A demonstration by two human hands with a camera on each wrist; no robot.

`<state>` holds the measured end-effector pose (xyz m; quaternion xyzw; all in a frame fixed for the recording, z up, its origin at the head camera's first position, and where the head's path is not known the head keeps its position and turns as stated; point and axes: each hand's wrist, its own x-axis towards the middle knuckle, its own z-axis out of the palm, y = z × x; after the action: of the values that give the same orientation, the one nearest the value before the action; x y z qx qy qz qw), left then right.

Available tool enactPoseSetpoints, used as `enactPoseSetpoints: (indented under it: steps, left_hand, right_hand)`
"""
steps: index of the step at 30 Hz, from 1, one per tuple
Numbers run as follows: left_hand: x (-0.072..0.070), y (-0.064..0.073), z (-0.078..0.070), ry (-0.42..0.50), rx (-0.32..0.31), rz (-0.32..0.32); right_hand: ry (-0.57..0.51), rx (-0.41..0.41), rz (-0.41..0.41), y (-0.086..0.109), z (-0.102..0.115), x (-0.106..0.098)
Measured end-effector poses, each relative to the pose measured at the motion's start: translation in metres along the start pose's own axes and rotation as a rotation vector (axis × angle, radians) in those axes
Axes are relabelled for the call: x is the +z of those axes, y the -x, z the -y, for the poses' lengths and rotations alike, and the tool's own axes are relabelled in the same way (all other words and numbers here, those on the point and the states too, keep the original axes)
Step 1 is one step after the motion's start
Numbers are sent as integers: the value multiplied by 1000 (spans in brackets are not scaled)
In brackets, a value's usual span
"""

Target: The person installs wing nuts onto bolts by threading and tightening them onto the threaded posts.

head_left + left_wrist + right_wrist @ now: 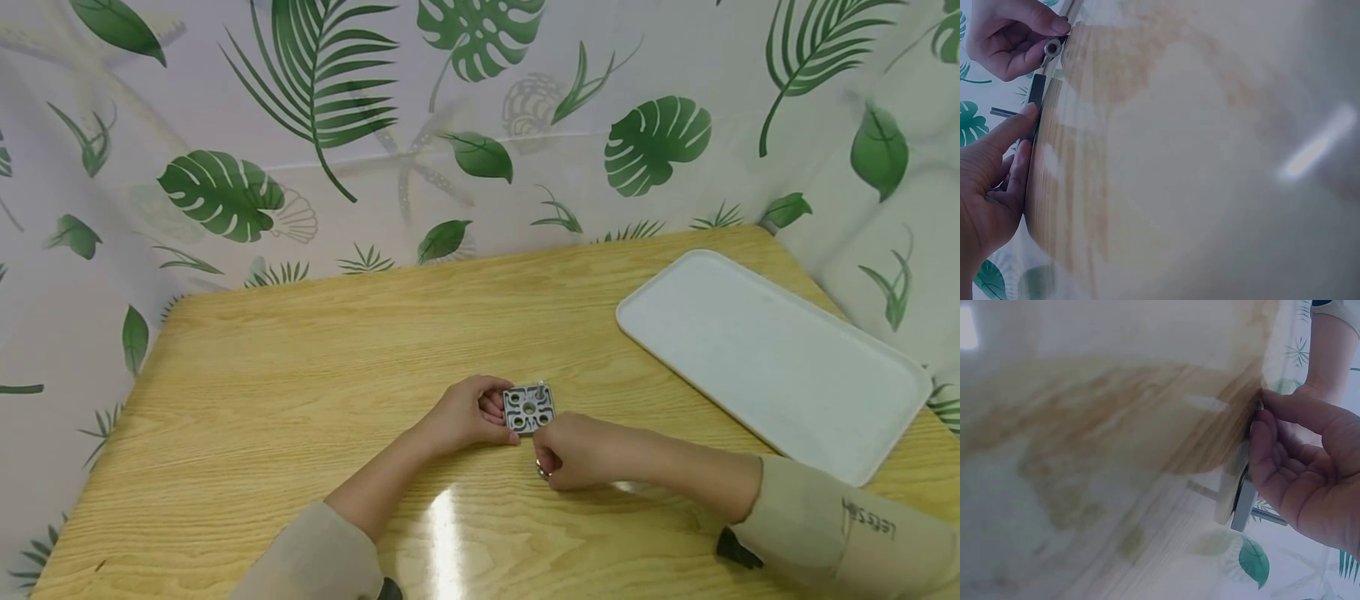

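A small square metal plate [528,409] with several round holes lies on the wooden table, a thin metal pin [541,389] standing upright at its far right corner. My left hand [468,414] grips the plate from the left, thumb along the near side and fingers around the far left. Just to the near right of the plate, my right hand [581,450] pinches a small round metal part [1052,49] with a dark hole in its end. Most of that part is hidden by the fingers. From the side, the plate [1244,503] shows as a thin slab, its pin [1002,112] sticking straight up.
A white rectangular tray [772,358] lies at the right of the wooden table [315,375], slanting along its side edge. Behind stands a leaf-patterned cloth [405,117]. Glare [445,542] shines off the tabletop near the front.
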<state>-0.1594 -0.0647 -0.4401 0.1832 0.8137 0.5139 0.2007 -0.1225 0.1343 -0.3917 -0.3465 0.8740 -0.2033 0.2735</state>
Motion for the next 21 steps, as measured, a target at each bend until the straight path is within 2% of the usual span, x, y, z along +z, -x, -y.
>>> enactPoseSetpoints:
  steps: [9,21]
  left_hand:
    - [0,0,-1,-18,-1,2]
    - [-1,1,-2,-38,-3,8]
  right_hand:
    - [-47,-80,-155,2,-6,4]
    - [74,-138,-228,5,-12,8]
